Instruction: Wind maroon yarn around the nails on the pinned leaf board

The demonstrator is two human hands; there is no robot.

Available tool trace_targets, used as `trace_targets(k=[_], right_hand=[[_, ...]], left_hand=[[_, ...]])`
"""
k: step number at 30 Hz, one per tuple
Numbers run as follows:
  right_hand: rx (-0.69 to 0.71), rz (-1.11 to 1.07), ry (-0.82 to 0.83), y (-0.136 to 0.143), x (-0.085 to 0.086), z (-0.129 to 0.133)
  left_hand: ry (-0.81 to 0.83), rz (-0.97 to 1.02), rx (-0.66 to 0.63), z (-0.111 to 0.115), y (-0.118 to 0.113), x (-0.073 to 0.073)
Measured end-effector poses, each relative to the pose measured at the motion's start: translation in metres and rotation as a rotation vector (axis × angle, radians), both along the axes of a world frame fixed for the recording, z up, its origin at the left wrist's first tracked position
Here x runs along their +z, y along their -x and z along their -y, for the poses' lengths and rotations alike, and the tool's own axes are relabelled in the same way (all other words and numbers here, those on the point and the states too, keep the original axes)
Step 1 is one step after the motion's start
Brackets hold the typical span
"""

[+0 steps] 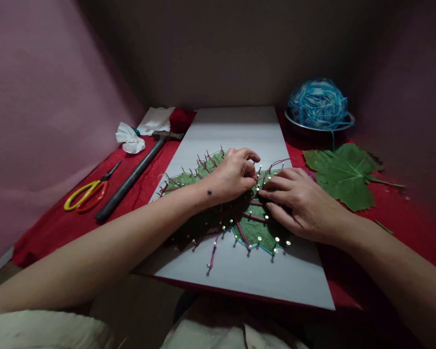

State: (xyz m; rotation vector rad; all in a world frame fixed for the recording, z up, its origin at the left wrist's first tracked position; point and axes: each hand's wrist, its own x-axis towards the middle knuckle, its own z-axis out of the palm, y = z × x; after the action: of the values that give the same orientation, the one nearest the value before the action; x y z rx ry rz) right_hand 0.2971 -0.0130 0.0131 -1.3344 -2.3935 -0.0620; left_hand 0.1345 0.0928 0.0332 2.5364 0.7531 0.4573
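Note:
A white board (240, 130) lies on the red cloth, bearing a green leaf shape (259, 232) ringed with nails. Blue thread runs along its lower right edge, and purple thread (242, 233) stretches between nails across it. Over the middle of the leaf shape, my left hand (236, 174) has its fingers curled and pressed together near the nails; what they pinch is too small to name. My right hand (294, 201) rests at the leaf shape's right side, fingers apart against the nails. A loop of purple thread rises between both hands.
At left on the red cloth (131, 182) lie scissors (90, 194), a hammer (132, 177) and crumpled white paper (130, 139). Red yarn (181, 118) sits behind. To the right are a blue yarn ball (318, 104) in a metal bowl (301, 127) and a real green leaf (345, 174).

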Motion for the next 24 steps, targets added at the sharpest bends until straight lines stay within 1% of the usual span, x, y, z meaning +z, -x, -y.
trace_targets(k=[4,7,10,15,19,22,24], right_hand=[[-0.001,0.014,0.007,0.001,0.002,-0.001],[-0.014,0.063,0.007,0.003,0.004,-0.002],[-0.024,0.096,0.022,0.003,0.005,-0.003],[-0.010,0.036,0.043,0.001,0.002,-0.001],[0.006,-0.039,-0.025,-0.001,0.003,0.001],[-0.047,-0.140,-0.135,-0.004,0.008,-0.004],[-0.092,-0.173,-0.136,-0.006,0.011,-0.011]], left_hand=[[-0.073,-0.021,-0.042,-0.002,-0.001,-0.004],[-0.125,-0.034,-0.079,-0.003,-0.002,-0.005],[-0.134,-0.036,-0.099,-0.003,-0.002,-0.005],[-0.143,-0.025,-0.093,-0.002,-0.001,-0.006],[-0.138,0.004,-0.100,-0.002,0.001,-0.007],[-0.121,0.025,-0.112,-0.003,0.002,-0.008],[-0.110,0.037,-0.116,-0.003,0.003,-0.008]])
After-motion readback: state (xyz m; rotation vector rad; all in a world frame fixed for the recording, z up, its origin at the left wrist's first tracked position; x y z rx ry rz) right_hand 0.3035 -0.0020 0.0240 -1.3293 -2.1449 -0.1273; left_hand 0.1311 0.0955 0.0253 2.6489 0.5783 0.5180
